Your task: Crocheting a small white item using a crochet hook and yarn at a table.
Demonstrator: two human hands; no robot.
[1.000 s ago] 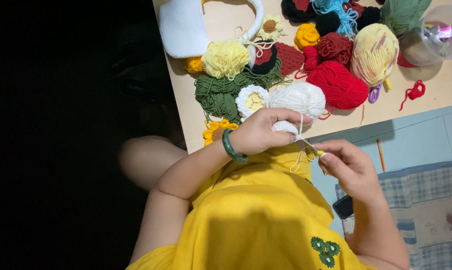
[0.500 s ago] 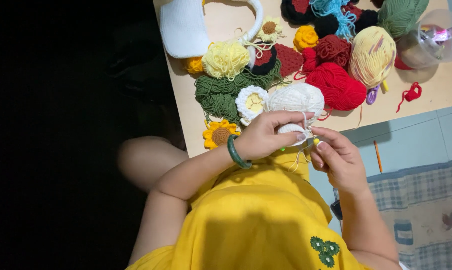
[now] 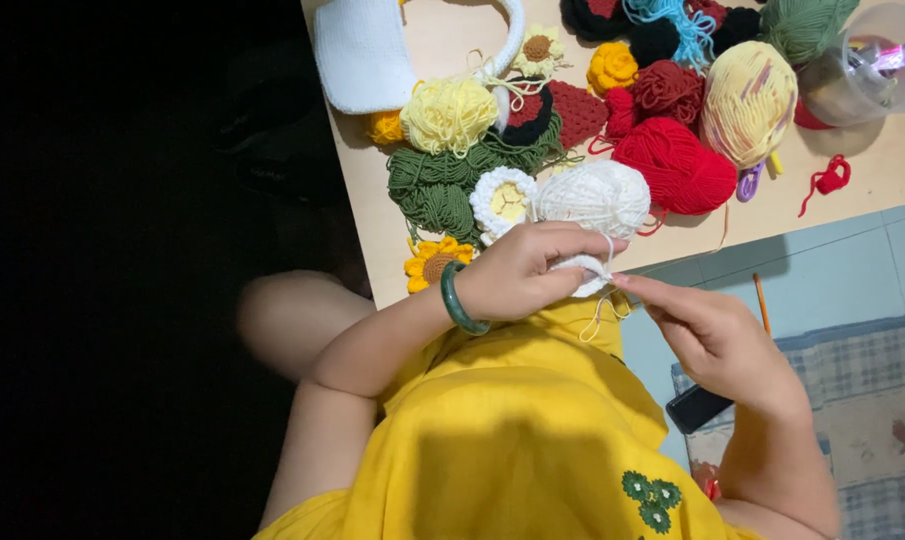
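White crochet piece (image 3: 581,272) pinched in left hand (image 3: 518,270), right hand (image 3: 708,335) fingers together on its thread — white yarn ball (image 3: 598,197), red yarn (image 3: 678,167) beyond.

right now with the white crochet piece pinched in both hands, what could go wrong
The left hand grips the small white crochet piece while the right hand pinches its thin yarn tail; a hard pull might snap or loosen it. The white yarn ball sits near the table edge and could roll off if tugged. The loose tail could also tangle.
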